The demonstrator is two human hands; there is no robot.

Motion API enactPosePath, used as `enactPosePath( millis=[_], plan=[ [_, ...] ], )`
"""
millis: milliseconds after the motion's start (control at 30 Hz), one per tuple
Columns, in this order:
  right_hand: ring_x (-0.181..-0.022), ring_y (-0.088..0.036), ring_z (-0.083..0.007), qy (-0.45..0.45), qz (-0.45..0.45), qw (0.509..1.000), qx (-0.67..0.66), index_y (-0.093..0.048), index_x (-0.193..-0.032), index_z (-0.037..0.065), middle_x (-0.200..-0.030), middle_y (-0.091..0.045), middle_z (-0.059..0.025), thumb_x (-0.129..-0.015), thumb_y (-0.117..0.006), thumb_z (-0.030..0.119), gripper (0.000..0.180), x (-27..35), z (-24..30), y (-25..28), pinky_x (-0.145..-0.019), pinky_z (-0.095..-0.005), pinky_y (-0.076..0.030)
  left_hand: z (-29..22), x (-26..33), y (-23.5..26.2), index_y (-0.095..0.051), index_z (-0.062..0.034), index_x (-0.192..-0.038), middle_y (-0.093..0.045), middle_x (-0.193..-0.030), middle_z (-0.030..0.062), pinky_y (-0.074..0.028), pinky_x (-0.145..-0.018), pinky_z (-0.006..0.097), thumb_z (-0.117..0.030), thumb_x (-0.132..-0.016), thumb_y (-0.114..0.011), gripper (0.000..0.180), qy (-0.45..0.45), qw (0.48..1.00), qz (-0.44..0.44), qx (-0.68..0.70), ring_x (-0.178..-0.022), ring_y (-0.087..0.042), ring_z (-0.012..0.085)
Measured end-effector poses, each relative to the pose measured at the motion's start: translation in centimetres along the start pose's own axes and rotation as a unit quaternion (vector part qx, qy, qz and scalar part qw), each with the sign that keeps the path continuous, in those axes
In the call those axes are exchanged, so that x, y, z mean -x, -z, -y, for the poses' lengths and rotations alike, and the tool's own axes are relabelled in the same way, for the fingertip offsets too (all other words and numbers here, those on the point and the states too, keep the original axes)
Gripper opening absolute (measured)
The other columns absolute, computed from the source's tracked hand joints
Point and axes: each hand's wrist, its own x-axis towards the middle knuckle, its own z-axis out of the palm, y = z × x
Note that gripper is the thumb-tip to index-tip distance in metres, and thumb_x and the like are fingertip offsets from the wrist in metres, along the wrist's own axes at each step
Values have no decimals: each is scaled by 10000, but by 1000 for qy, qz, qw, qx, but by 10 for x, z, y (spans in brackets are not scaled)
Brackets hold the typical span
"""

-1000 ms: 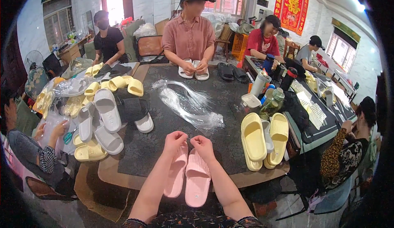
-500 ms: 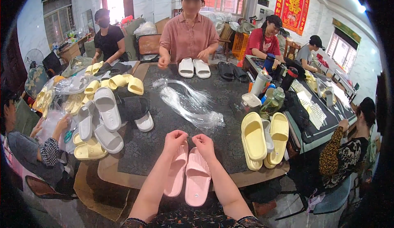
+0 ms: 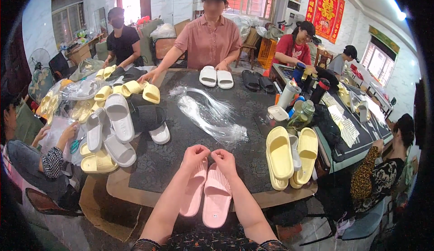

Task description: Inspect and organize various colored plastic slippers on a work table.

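A pair of pink ribbed slide slippers (image 3: 216, 202) lies side by side at the table's near edge, heels toward me. Over their toe ends, my left hand (image 3: 195, 156) and my right hand (image 3: 224, 161) are closed in pinches, fingertips almost meeting. Whatever thin thing the fingers may hold is too small to make out. Beyond my hands lies a loose bundle of clear thin plastic strands (image 3: 199, 115) on the dark patterned tabletop (image 3: 158, 169).
Grey slippers (image 3: 119, 120), dark slippers (image 3: 150, 115) and yellow slippers pile at left. More yellow slippers (image 3: 280, 154) stand at right near a glass jar (image 3: 304, 113) and cups. Opposite, a person in a pink shirt (image 3: 210, 38) stands behind white slippers (image 3: 216, 78). Others sit around.
The person opposite has stretched an arm toward the yellow slippers on the left. My hands stay pinched over the pink slippers, with only a slight shift.
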Motion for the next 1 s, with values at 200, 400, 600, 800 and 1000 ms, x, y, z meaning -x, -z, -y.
enactPosePath(
  millis=[200,400,600,800,1000],
  plan=[
    [-642,-510,-38,16,-2,1000,8,-668,-890,6,-712,-616,22,-830,-652,140,149,-3,-6,2,-595,-208,-427,-10,3,-3,-654,-16,-859,-635,-719,6,-476,-590,228,-132,-819,-657,123,36,999,7,26,-641,-583,71],
    [-663,-523,-36,31,-20,999,24,-664,-883,2,-723,-622,17,-834,-648,135,143,-5,-9,1,-610,-206,-433,-4,-1,-2,-656,-18,-853,-642,-729,16,-474,-581,233,-128,-816,-659,116,63,993,-51,86,-624,-583,79],
    [-687,-544,-44,31,-1,999,20,-661,-887,0,-748,-637,0,-838,-646,138,147,-7,-14,2,-623,-214,-446,-2,-1,-3,-655,-13,-839,-637,-714,14,-483,-572,237,-133,-808,-661,124,-6,1000,-23,-7,-619,-588,81],
    [-692,-558,-59,29,7,1000,-1,-656,-887,-8,-766,-644,-5,-840,-646,135,151,-7,-16,0,-635,-223,-458,-6,1,-3,-654,-7,-846,-641,-716,15,-485,-566,242,-140,-810,-657,138,9,1000,5,-2,-615,-591,81],
    [-695,-559,-60,25,-6,999,-36,-655,-887,-4,-771,-642,6,-842,-643,130,142,-3,-7,1,-644,-221,-458,-10,3,-1,-649,-13,-869,-639,-755,22,-472,-572,236,-121,-821,-651,118,56,991,-53,108,-627,-586,85]
  ],
)
